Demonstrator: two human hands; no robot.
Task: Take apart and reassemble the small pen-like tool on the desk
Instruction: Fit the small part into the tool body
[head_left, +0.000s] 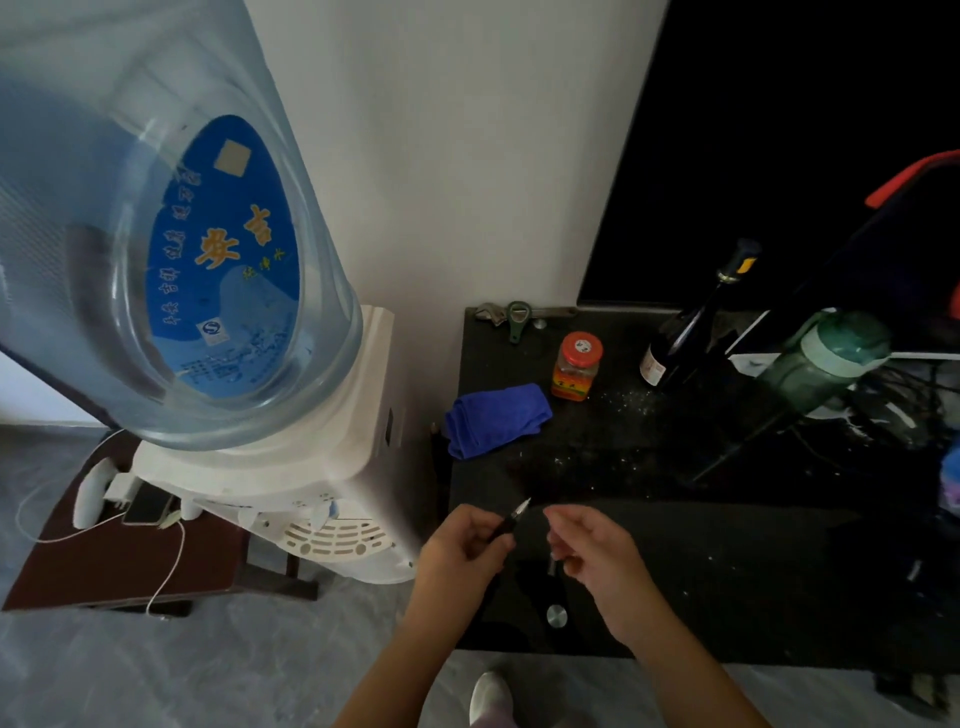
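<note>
My left hand (465, 545) grips a small black pen-like tool (511, 519) over the front left of the dark desk (727, 545). Its pale pointed tip (525, 503) sticks up and to the right, out of my fist. My right hand (589, 543) hovers just right of the tip, fingers curled and pinched. A thin dark sliver shows under its fingers, and I cannot tell whether it is a part of the tool. The two hands are a small gap apart.
A blue cloth (496, 418), an orange jar with a red lid (576, 366), a dark bottle (685, 338), a green flask (826, 358) and a green opener (517, 319) stand further back. A water dispenser (291, 467) stands left of the desk. A round metal knob (556, 614) sits near the desk front.
</note>
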